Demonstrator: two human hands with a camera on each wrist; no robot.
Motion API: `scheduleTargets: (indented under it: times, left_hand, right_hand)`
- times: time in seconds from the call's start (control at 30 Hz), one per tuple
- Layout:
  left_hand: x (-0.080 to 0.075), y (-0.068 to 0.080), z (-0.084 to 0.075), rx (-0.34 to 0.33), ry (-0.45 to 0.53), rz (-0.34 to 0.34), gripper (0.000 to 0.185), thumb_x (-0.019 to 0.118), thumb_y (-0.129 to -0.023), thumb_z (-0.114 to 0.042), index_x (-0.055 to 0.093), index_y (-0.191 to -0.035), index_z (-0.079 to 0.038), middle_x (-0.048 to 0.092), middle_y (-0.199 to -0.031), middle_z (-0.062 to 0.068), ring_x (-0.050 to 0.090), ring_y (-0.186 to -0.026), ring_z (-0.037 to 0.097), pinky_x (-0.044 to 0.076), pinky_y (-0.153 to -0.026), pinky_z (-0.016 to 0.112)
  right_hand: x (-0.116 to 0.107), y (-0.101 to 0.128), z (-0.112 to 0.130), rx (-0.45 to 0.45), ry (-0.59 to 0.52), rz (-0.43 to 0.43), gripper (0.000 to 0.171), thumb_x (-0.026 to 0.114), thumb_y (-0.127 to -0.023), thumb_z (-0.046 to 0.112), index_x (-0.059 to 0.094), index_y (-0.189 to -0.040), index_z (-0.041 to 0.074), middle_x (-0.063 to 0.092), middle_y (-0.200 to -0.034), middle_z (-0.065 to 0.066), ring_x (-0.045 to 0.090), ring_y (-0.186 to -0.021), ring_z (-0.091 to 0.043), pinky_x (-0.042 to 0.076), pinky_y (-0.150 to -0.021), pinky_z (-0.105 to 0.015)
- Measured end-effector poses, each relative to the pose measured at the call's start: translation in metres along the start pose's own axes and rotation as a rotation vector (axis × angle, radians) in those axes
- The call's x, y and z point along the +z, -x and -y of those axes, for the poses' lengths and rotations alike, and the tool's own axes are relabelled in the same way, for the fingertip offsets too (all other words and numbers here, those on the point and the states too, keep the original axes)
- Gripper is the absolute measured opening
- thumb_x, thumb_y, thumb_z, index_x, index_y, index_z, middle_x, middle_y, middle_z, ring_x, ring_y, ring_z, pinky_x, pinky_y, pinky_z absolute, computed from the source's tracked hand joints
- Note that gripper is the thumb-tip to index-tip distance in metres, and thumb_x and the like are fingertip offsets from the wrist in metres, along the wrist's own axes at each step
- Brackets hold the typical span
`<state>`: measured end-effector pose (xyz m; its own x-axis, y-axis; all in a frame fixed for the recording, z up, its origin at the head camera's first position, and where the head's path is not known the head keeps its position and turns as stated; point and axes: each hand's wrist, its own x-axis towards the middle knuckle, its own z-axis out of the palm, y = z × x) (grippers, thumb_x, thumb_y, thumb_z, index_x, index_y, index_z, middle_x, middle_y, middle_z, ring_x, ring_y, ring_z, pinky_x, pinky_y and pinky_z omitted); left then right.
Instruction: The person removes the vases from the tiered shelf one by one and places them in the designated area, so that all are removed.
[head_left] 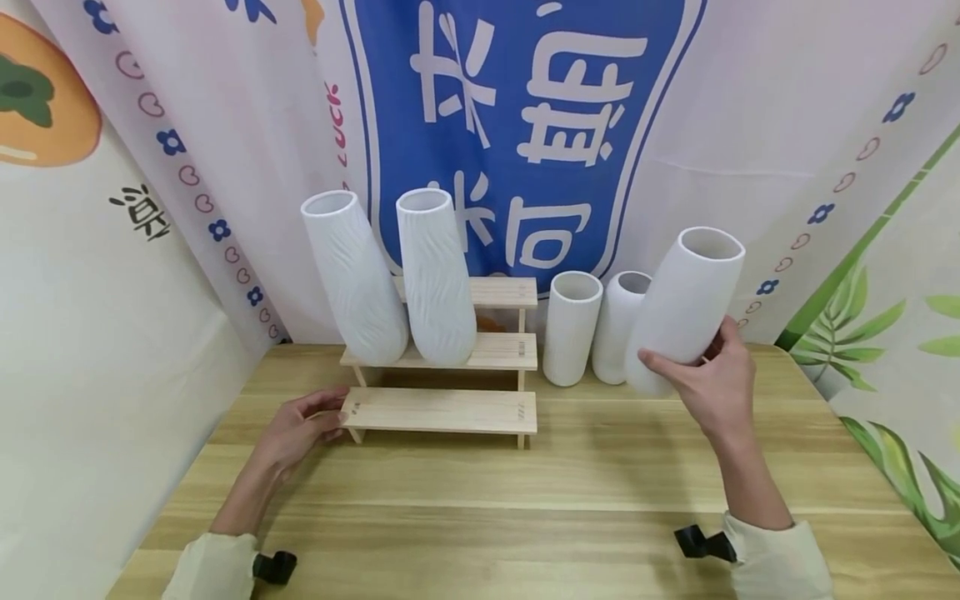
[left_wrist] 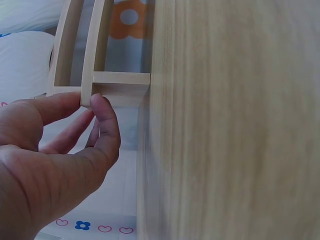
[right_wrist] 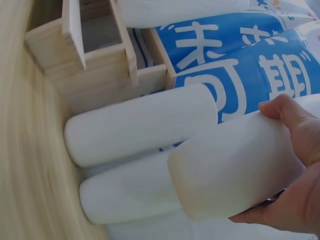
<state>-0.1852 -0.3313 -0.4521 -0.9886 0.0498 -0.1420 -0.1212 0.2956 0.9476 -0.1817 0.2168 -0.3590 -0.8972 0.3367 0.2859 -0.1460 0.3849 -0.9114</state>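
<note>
Gripping a smooth white cylindrical vase (head_left: 686, 304), the right hand (head_left: 716, 379) tilts it; left hand (head_left: 300, 429) pinches the wooden shelf (head_left: 442, 408).

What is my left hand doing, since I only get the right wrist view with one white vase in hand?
Observer: Your left hand pinches the left end of the wooden stepped shelf's lowest step.
Operator: Anything on that shelf?
Observer: Two textured white vases stand on its middle step, near the left end.
Operator: Is the vase I hold touching the table?
Observer: The head view shows the held vase tilted in your right hand; whether its base touches the table cannot be told.
</note>
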Motion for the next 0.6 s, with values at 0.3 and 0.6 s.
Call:
scheduleTargets:
  times: [0.3,0.6]
  left_hand:
    - [-0.001,0.000,0.000,0.009,0.004,0.009,0.060,0.063,-0.106,-0.006,0.041,-0.160,0.008,0.047,-0.157,0.035,0.068,-0.103,0.003,0.064,-0.093,0.021]
    - [-0.002,-0.001,0.001,0.011,0.000,0.016,0.059,0.063,-0.107,-0.007,0.041,-0.160,0.007,0.047,-0.156,0.034,0.067,-0.105,0.004,0.063,-0.093,0.020]
  right_hand:
    - [-0.012,-0.011,-0.017,0.009,0.070,-0.001,0.092,0.097,-0.079,0.014,0.047,-0.156,0.013,0.062,-0.147,-0.010,0.061,-0.124,-0.014,0.058,-0.095,-0.017]
    - [-0.028,-0.019,-0.031,0.044,0.126,-0.004,0.094,0.095,-0.081,0.016,0.042,-0.159,0.011,0.057,-0.152,-0.012,0.059,-0.125,-0.014,0.058,-0.095,-0.018]
